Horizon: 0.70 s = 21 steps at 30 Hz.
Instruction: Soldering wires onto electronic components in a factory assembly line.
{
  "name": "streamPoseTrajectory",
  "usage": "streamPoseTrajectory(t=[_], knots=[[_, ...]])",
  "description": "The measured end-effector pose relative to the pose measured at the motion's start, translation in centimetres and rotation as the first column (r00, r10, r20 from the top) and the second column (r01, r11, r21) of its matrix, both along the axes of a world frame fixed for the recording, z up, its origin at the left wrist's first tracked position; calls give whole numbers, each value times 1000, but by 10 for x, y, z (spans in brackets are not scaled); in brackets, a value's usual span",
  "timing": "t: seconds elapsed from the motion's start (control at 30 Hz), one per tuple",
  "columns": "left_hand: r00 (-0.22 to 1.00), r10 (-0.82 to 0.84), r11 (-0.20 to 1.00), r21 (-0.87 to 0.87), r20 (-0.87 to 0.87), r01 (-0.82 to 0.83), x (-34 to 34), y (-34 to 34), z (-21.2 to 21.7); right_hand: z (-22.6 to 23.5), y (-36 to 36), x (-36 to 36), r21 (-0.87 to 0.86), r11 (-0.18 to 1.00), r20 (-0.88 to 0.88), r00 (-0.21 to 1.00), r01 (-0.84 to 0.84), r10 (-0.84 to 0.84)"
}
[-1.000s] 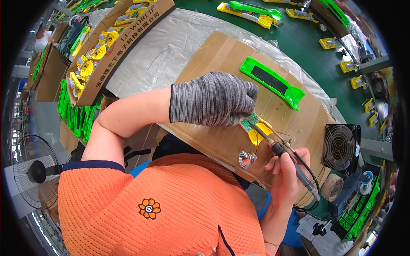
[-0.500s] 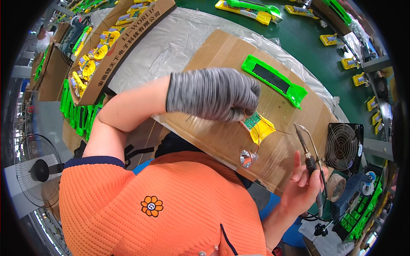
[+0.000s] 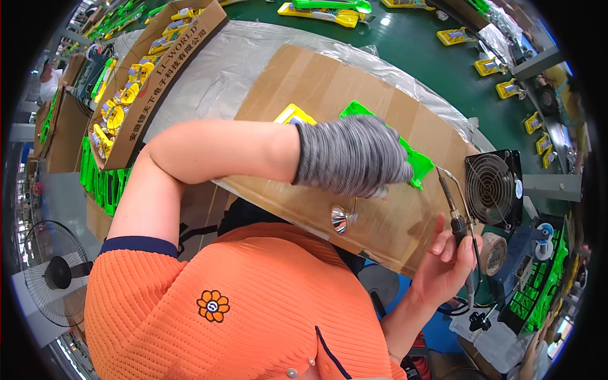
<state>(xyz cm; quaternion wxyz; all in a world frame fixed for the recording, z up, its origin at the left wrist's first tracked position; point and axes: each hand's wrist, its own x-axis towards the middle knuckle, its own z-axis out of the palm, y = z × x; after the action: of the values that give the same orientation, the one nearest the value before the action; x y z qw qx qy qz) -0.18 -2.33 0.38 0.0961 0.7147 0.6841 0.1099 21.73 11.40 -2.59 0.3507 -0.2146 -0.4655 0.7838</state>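
My left hand [image 3: 354,155], in a grey striped knit glove, is closed over the middle of a long green plastic housing [image 3: 418,166]. The housing's two ends show past the glove; my fingertips are hidden. A shiny cone-shaped reflector [image 3: 342,218] lies on the cardboard just on the near side of this hand. Part of a yellow plastic piece [image 3: 294,114] shows beyond my left forearm. At the right, my bare right hand [image 3: 446,261] grips a soldering iron [image 3: 458,223] by its dark handle, with the tip pointing up and away and a thin curved metal tube alongside.
A cardboard sheet [image 3: 285,82] covers the work area. A carton [image 3: 155,95] of yellow parts stands at the left, above stacked green housings [image 3: 104,190]. At the right are a square black fan [image 3: 493,189] and a tape roll [image 3: 493,254]. Yellow assemblies [image 3: 455,37] line the green belt.
My left hand has left the yellow piece with its circuit board and closed over the green housing, which has shifted nearer. My right hand still holds the soldering iron. The view has shifted slightly.
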Motion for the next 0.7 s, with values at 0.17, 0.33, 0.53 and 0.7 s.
streamPoseTrajectory(t=[0.17,0.33,0.53,0.7], knots=[[981,37,987,148,192,-66,4,-7,1,-7,5,-18,91,995,-30,998,-50,53],[800,400,806,242,448,-539,-38,-44,-12,-14,7,-37,20,987,-35,986,-162,163],[778,353,921,-44,521,-388,-52,-39,-23,-7,7,-38,75,951,135,948,-301,289],[896,168,981,21,410,-194,-50,-17,-25,-2,10,-28,41,951,203,935,-305,291]])
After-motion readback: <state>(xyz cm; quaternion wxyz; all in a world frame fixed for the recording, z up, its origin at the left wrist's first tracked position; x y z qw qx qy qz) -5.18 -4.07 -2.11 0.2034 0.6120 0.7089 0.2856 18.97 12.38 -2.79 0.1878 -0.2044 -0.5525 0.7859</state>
